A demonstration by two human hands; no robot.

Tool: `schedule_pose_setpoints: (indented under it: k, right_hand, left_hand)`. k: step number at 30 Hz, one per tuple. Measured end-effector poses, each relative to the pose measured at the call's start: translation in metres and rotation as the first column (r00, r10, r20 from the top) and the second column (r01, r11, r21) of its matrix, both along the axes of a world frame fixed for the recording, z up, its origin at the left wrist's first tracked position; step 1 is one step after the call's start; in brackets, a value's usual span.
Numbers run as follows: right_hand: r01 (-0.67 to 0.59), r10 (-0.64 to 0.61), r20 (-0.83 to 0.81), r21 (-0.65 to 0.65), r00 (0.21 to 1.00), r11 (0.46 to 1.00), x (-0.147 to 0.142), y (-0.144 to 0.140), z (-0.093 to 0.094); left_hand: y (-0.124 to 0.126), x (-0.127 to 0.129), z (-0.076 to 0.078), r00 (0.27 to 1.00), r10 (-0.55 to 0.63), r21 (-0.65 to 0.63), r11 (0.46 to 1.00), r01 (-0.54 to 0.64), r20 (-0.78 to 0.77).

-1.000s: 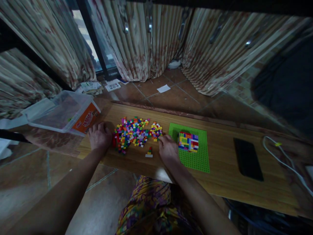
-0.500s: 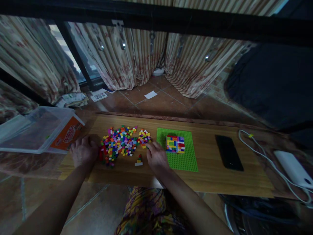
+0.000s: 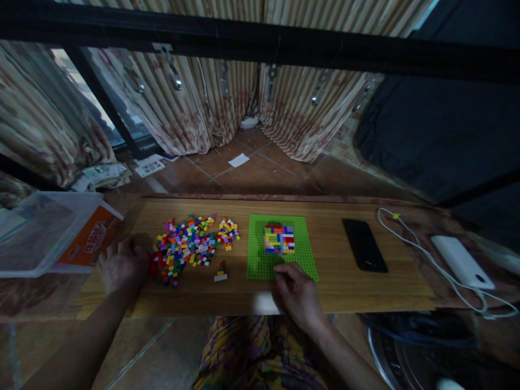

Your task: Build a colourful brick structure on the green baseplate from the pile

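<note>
My right hand (image 3: 299, 295) is over the front part of the green baseplate (image 3: 255, 265), thumb and forefinger pinched together. Whatever sits between those fingertips is too small to make out. Just beyond them, a block of multicoloured toy bricks (image 3: 279, 240) stands on the baseplate. My left hand (image 3: 123, 265) lies on the table at the left edge of the loose brick pile (image 3: 189, 244), fingers spread and nothing visible in them. A smaller heap of bricks (image 3: 228, 233) lies between pile and baseplate. Nearer me is a little group of bricks (image 3: 221, 272) with a white piece.
A clear plastic box (image 3: 44, 233) with an orange label stands at the far left. To the right lie a black phone (image 3: 364, 245), a white power bank (image 3: 462, 261) and its white cable (image 3: 422, 246). Striped curtains (image 3: 219, 114) hang behind the wooden table (image 3: 325, 216).
My right hand has gone from the small heap to the front of the baseplate. My left hand stays beside the pile. The view has turned slightly to the right.
</note>
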State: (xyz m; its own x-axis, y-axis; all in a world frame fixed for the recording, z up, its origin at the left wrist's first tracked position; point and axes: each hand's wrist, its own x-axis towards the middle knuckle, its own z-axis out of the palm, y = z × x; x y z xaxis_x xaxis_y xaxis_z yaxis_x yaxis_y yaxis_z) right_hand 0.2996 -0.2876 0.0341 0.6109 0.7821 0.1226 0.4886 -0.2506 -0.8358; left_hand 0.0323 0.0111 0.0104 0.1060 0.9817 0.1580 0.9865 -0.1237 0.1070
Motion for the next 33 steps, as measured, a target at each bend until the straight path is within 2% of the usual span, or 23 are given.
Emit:
schedule_pose_setpoints:
  k: [3, 7, 19, 26, 33]
  right_hand:
    - [0.093, -0.093, 0.013, 0.011, 0.996, 0.996, 0.02, -0.006, -0.004]
    - [0.117, -0.12, 0.035, 0.07, 0.992, 0.991, 0.035, -0.007, -0.008]
    - [0.168, -0.177, 0.079, 0.115, 0.981, 0.979, 0.045, 0.005, -0.013]
    - [0.099, -0.133, 0.268, 0.136, 0.954, 0.986, 0.047, 0.014, -0.009]
    - [0.123, -0.124, 0.404, 0.027, 0.907, 0.992, 0.048, 0.02, -0.01]
  left_hand:
    - [0.0, 0.0, 0.001, 1.0, -0.016, 0.015, 1.0, 0.017, -0.01]
    - [0.0, 0.001, 0.003, 1.0, 0.001, -0.002, 1.0, -0.001, -0.015]
    - [0.0, 0.001, 0.001, 1.0, 0.013, 0.01, 1.0, -0.013, -0.008]
    - [0.002, 0.001, 0.001, 1.0, 0.005, -0.012, 1.0, -0.005, -0.029]
    - [-0.001, 0.003, 0.004, 1.0, 0.006, -0.006, 1.0, -0.006, 0.0]
